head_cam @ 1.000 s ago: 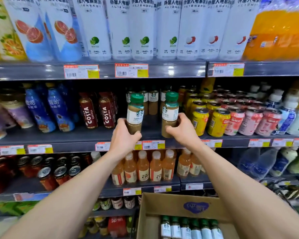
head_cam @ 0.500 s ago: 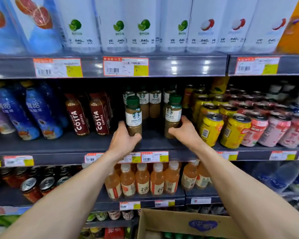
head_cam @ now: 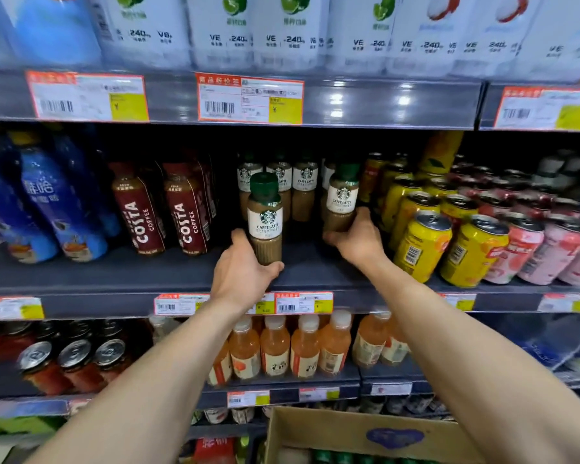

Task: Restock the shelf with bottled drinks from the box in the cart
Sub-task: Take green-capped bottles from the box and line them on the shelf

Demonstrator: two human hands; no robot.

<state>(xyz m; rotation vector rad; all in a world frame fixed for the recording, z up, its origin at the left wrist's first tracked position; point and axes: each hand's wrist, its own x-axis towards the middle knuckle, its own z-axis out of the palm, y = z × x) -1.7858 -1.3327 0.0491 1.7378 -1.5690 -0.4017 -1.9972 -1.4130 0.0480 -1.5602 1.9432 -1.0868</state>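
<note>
Two green-capped caffe latte bottles stand upright on the dark middle shelf (head_cam: 131, 272). My left hand (head_cam: 241, 272) grips the base of the left bottle (head_cam: 265, 216). Further back, my right hand (head_cam: 357, 237) grips the lower part of the right bottle (head_cam: 342, 195). Several more of the same bottles (head_cam: 292, 182) stand in rows behind them. The cardboard box (head_cam: 349, 433) sits at the bottom, with green caps showing inside.
Costa coffee bottles (head_cam: 161, 209) stand left of the gap and yellow cans (head_cam: 422, 242) crowd close to my right hand. Large white bottles (head_cam: 282, 28) fill the shelf above. Orange drink bottles (head_cam: 288, 346) line the shelf below.
Both hands have pushed their bottles deeper onto the shelf, the right one further back. The view has moved closer to the shelf.
</note>
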